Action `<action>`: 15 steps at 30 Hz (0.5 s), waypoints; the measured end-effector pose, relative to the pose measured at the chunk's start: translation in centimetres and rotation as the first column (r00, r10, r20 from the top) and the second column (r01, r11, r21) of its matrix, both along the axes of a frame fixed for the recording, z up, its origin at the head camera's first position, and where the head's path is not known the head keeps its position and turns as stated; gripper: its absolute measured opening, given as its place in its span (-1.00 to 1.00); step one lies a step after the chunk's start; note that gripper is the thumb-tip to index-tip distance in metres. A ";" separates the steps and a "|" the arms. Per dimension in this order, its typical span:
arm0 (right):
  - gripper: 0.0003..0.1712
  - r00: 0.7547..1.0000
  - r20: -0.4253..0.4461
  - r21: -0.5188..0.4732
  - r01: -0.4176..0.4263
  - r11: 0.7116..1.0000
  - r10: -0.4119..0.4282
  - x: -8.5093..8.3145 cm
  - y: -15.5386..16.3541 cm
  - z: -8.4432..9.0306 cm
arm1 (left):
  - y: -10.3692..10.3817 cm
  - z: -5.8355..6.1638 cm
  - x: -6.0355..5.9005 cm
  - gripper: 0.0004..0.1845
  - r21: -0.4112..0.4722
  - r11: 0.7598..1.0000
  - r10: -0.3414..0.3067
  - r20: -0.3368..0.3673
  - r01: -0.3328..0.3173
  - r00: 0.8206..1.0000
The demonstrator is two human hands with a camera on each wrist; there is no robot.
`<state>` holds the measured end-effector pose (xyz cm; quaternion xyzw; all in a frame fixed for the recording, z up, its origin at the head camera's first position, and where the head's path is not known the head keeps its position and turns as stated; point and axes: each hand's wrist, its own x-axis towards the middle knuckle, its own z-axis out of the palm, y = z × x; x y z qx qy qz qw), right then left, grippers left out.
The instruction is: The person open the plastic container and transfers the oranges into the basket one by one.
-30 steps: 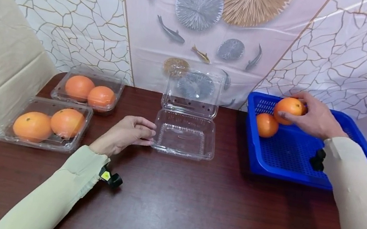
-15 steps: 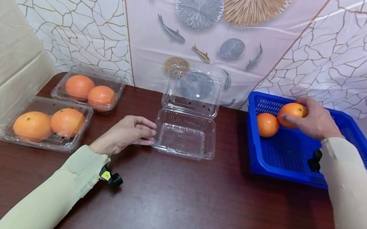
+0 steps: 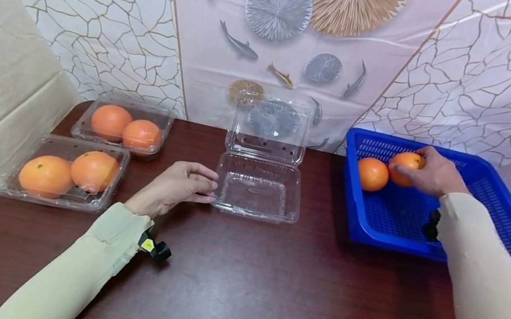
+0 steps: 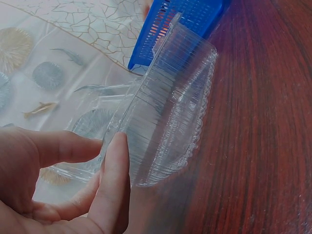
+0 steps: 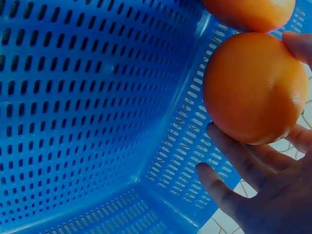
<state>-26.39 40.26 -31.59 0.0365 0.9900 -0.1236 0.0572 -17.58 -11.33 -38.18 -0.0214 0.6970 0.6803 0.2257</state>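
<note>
Right hand (image 3: 430, 170) curls around an orange (image 3: 405, 167) low in the blue basket (image 3: 495, 224), seemingly the pick-up step, while the relaxed left hand (image 3: 176, 185) steadies the open clamshell (image 3: 257, 194), where the fruit likely needs carrying.

Head view looks down across the table (image 3: 232, 292); wrist views sit close, sharing its clamshell box (image 4: 165, 122) and blue basket (image 5: 87, 97).

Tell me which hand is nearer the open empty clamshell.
Left. The left hand touches the open clamshell at its left edge; the right hand is off in the blue basket, gripping an orange.
</note>
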 end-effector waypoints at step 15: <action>0.15 0.995 0.101 0.044 -0.008 0.999 0.004 -0.2 0.2 -1.8 | -0.2 -0.2 0.1 -0.60 0.029 1.000 -0.007 -0.022 0.008 1.000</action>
